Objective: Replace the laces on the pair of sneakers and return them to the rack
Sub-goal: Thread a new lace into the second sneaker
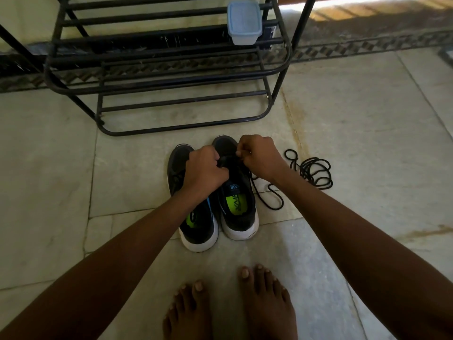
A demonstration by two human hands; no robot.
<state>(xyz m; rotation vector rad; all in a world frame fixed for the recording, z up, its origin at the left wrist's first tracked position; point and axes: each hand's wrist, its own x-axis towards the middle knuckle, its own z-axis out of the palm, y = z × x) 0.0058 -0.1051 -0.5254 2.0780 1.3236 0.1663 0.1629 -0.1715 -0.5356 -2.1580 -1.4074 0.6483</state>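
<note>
**Lacing the right-hand sneaker**

We keep both sneakers (215,192) side by side on the floor before the rack (169,77). Our left hand (204,171) grips the tongue to steady it; our right hand (257,155) pinches the lace (272,195). A loose lace (316,173) waits nearby.

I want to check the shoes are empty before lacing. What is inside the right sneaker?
Inside the right sneaker only a neon-green insole with dark lettering shows. The toe end is hidden under both hands, the left hand and right hand, working at its lace area.
</note>
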